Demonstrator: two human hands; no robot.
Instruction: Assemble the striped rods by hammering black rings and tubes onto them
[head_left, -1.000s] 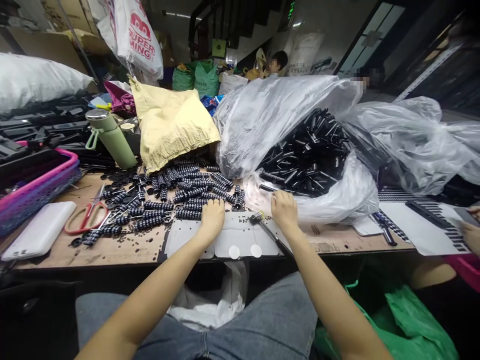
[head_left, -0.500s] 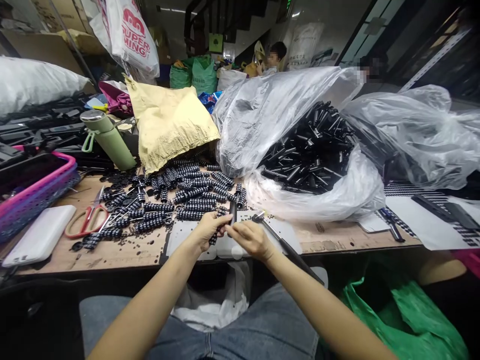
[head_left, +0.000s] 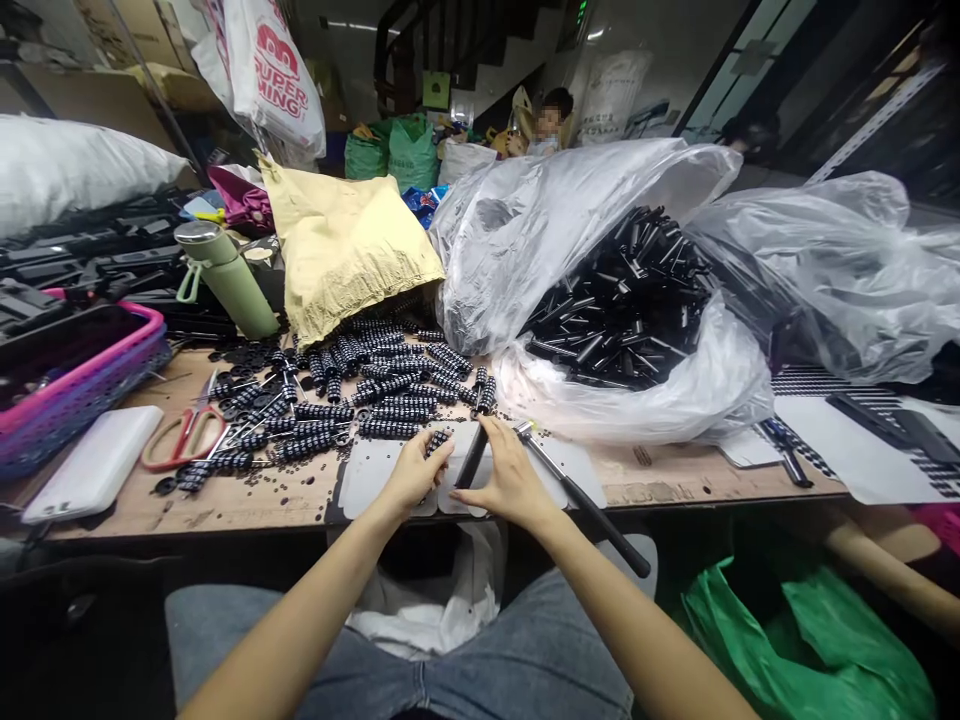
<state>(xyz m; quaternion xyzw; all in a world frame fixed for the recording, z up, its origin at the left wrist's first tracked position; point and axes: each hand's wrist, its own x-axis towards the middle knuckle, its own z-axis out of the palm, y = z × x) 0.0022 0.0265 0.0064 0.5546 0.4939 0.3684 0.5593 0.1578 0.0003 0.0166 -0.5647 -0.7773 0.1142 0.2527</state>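
My left hand [head_left: 412, 473] is closed around a black roller with white characters [head_left: 436, 441], whose end pokes out above the fingers. My right hand [head_left: 514, 475] spans a black tube [head_left: 472, 455] lengthwise, thumb at its near end and index finger at its far end. Both hands are over grey-white plates [head_left: 366, 470] at the table's front edge. Right of them lies a hammer [head_left: 581, 490], its black handle jutting over the edge. Similar character rollers [head_left: 390, 410] are heaped beyond my left hand, with tiny black rings scattered around.
Red-handled scissors [head_left: 184, 440] and a white box-like object [head_left: 94, 465] lie left, near a pink-rimmed basket [head_left: 112, 345]. A green flask [head_left: 229, 280] leans by a yellow sack [head_left: 352, 250]. A clear plastic bag [head_left: 637, 425] full of black tubes stands behind. Another person's arm [head_left: 892, 570] shows at right.
My hands have moved apart. The black tube, upright between both hands before, now tilts within my right hand's spread thumb and index finger. The view has shifted slightly.
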